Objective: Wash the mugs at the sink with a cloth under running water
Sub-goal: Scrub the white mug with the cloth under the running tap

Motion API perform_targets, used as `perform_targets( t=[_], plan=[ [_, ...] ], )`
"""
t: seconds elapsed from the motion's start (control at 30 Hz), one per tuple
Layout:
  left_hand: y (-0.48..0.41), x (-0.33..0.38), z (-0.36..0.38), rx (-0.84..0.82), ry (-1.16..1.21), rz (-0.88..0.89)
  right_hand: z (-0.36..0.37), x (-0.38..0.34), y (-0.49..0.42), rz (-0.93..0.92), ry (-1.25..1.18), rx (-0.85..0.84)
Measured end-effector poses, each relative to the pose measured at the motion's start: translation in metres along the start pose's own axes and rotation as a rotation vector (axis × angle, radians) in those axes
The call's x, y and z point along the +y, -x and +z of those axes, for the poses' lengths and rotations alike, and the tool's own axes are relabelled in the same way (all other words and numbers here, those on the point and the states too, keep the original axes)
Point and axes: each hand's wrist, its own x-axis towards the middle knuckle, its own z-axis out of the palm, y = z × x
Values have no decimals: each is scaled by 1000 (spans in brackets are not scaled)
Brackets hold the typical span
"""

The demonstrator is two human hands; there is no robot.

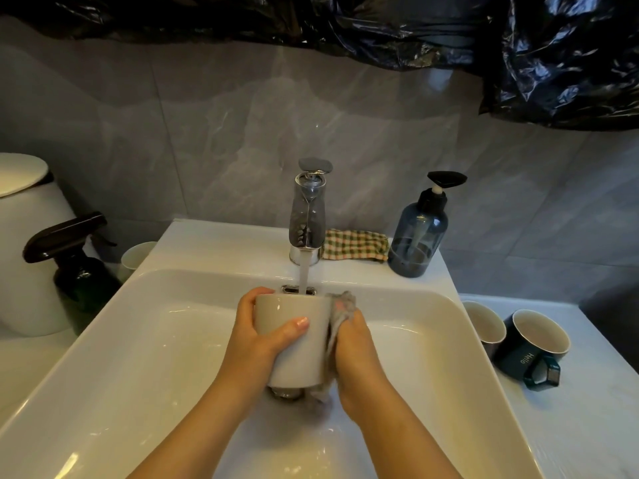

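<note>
A white mug (294, 354) stands upright over the drain of the white sink (138, 357). Water runs from the chrome faucet (307, 216) into the mug's mouth. My left hand (262, 337) wraps the mug's left side, thumb across its front. My right hand (356, 357) presses a grey cloth (340, 316) against the mug's right side. On the counter at the right lie a dark blue mug (532, 344) marked "Hello", tipped on its side, and a second dark mug (484, 323) beside it.
A blue pump soap bottle (418, 233) and a checked cloth (356, 245) sit on the sink's back ledge. A dark spray bottle (76, 261), a white cup (136, 259) and a white toilet tank (27, 243) are at the left. Black plastic sheeting (553, 53) hangs above.
</note>
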Motion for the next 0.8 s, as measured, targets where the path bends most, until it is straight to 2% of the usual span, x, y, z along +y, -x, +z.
perform_targets(
  t=[0.07, 0.1, 0.27, 0.47, 0.53, 0.63, 0.73, 0.8],
  plan=[
    [-4, -1, -2, 64, 180, -75, 6, 5, 6, -41, -114, -147],
    [-5, 0, -4, 76, 254, -102, 8, 7, 9, -54, -153, -161],
    [0, 2, -2, -32, 224, -104, 6, 1, 8, -209, -105, 112],
    [3, 3, 4, 1, 141, -1, 2, 0, 11, -172, -209, 157],
    [1, -2, 5, 74, 193, -24, 7, 3, 14, -103, -333, 62],
    [-3, -6, 3, 107, 473, -246, 13, 6, 18, -4, -483, -166],
    [-3, -1, -4, 1, 543, -399, 11, 3, 21, 49, -505, -338],
    [-5, 2, -6, -37, 561, -442, 10, 2, 20, 69, -483, -374]
  ],
)
